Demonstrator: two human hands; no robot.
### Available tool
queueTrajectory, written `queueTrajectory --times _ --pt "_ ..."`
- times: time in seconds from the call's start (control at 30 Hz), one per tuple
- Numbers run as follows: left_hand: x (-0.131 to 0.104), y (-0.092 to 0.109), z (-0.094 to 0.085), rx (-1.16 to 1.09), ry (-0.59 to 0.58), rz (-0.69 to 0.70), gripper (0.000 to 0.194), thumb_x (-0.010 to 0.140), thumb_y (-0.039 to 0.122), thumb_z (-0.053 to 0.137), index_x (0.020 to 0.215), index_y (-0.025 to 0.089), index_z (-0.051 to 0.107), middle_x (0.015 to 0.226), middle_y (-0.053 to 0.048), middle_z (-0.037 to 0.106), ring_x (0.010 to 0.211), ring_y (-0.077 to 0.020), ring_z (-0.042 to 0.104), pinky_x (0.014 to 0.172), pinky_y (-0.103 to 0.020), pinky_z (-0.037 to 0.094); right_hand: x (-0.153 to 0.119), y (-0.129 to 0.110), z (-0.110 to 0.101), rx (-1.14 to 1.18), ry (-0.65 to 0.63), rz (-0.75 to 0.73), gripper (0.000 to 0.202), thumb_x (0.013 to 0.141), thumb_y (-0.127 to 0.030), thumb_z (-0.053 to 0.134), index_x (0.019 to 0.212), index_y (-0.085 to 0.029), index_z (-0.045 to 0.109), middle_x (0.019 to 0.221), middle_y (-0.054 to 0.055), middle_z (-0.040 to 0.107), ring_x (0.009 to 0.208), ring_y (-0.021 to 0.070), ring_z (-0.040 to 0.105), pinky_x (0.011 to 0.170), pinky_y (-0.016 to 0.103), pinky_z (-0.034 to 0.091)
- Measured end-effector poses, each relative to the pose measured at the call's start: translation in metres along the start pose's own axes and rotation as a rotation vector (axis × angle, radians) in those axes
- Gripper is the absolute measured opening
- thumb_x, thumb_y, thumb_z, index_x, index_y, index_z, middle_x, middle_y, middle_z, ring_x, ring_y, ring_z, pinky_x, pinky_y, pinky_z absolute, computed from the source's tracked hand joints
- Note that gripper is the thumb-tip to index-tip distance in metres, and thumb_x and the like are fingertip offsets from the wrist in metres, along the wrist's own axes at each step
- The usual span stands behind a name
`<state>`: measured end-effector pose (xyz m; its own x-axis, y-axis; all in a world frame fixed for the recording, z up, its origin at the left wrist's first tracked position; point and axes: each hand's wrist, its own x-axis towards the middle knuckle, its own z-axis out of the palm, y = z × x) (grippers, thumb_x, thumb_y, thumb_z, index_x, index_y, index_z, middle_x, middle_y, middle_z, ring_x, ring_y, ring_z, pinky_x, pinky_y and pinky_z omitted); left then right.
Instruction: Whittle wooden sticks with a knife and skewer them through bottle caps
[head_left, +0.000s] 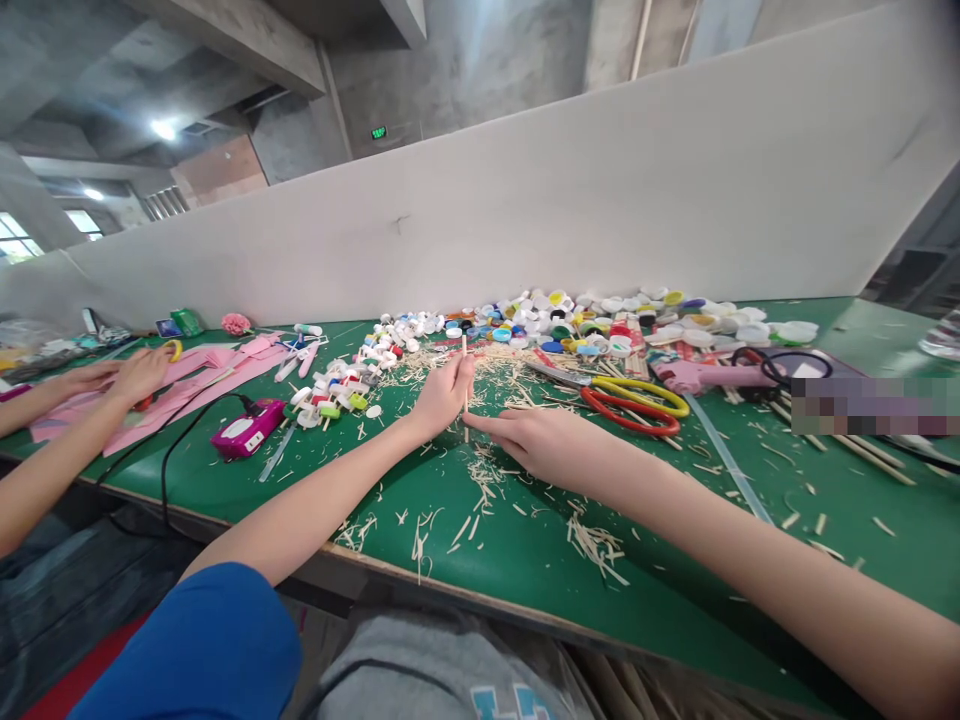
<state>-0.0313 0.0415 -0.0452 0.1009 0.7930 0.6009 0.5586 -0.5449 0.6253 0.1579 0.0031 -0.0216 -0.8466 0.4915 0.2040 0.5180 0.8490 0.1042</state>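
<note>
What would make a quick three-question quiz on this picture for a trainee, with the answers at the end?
1. What does the left hand hold? A) a cable; B) a thin stick; C) a paper flower.
2. True or false: the scissors lie on the green tabletop, apart from the right hand.
3. Fill in: between the hands and the white partition lies a pile of loose plastic ____.

Key: 1. B; 2. True; 3. caps.
</note>
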Motion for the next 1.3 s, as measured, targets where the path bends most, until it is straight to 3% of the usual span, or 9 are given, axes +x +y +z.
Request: queueTrajectory --times 0.33,0.57,0.87,1.13,1.3 --pt "0.000 0.003 -0.002 0.006 -0.024 0.014 0.050 0.094 0.055 0.022 0.067 0.020 0.044 0.052 0.003 0.049 0.048 -0.0077 0.047 0.052 -0.022 0.041 -0.004 0.000 0.004 0.004 -0.032 -0.034 0.045 0.094 -0.021 0.033 0.136 -0.031 0.046 0.089 0.003 0.068 0.067 0.0137 0.061 0.048 0.026 0.027" --pt "0.001 0.001 0.000 0.003 -0.016 0.014 0.048 0.095 0.054 0.023 0.069 0.020 0.044 0.052 0.003 0.050 0.049 -0.0078 0.048 0.055 -0.022 0.042 -0.008 0.000 0.005 -0.215 0.039 0.001 0.059 0.087 -0.010 0.039 0.143 -0.029 0.037 0.085 0.002 0.062 0.053 0.0109 0.052 0.042 0.028 0.015" --pt "0.000 -0.003 0.000 -0.013 0.007 0.015 0.048 0.095 0.054 0.023 0.069 0.020 0.045 0.051 0.003 0.051 0.048 -0.0075 0.049 0.056 -0.022 0.044 -0.002 0.004 0.006 -0.121 0.061 -0.041 0.052 0.089 -0.013 0.038 0.139 -0.027 0.043 0.084 0.004 0.064 0.064 0.0122 0.059 0.043 0.025 0.024" --pt "0.001 -0.006 0.002 0.002 0.024 0.010 0.048 0.095 0.054 0.023 0.068 0.020 0.044 0.051 0.003 0.050 0.047 -0.0071 0.048 0.054 -0.022 0.041 0.002 0.002 0.000 -0.021 -0.040 -0.003 0.052 0.092 -0.016 0.034 0.143 -0.027 0.038 0.086 0.005 0.065 0.072 0.0163 0.061 0.050 0.026 0.034" --pt "0.000 -0.002 0.001 0.006 -0.006 0.025 0.047 0.094 0.055 0.023 0.070 0.020 0.044 0.050 0.004 0.049 0.047 -0.0076 0.048 0.053 -0.022 0.041 0.003 0.002 -0.007 0.033 -0.073 0.008 0.047 0.094 -0.018 0.032 0.138 -0.029 0.045 0.098 0.006 0.067 0.077 0.0180 0.063 0.056 0.028 0.039"
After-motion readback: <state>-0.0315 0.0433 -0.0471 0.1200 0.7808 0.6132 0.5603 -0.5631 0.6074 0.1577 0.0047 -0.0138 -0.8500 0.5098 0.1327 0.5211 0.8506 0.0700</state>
